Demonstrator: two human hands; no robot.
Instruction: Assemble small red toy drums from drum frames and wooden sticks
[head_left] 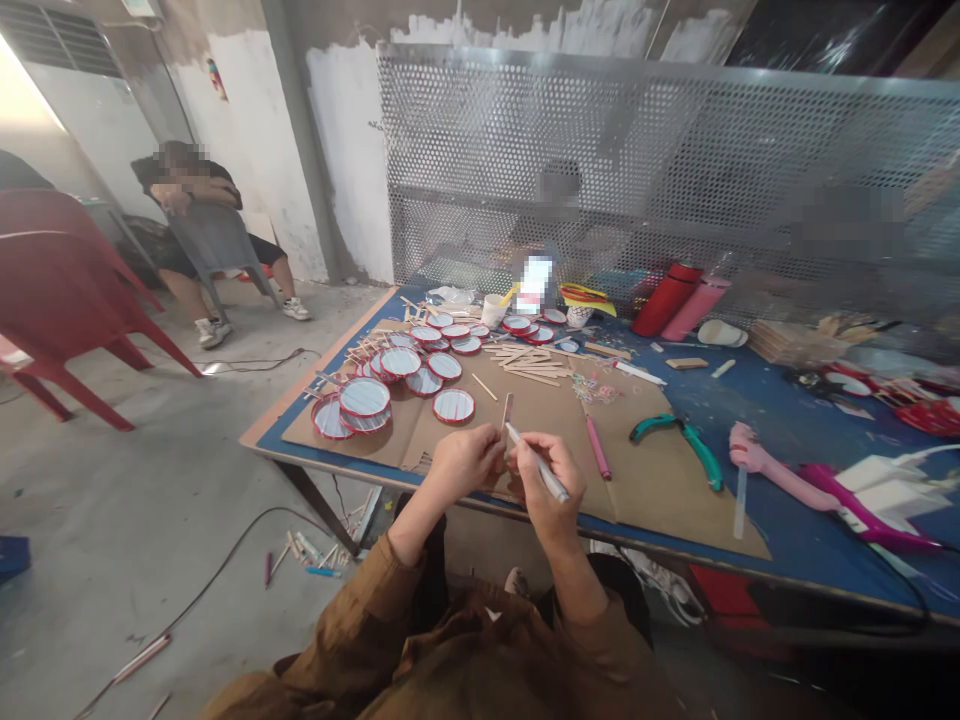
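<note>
My left hand (470, 460) is closed on a flat wooden stick (508, 408), which stands up from the fingertips. In my right hand (551, 478) is a white pen (547, 472), its tip close to the stick. Both hands are over the near edge of a brown cardboard sheet (540, 415). Beyond my left hand lies a round red-rimmed disc (454, 405), with several more piled to the left. A heap of loose wooden sticks (531, 362) lies farther back. To the right of my right hand is a pink pen (598, 448).
Teal pliers (686, 445), a pink glue gun (780, 468) and a magenta power strip (862, 510) lie on the blue table at right. Red and pink bottles (667, 298) lean against a perforated metal screen (480, 130). A person (195, 190) sits at the far left.
</note>
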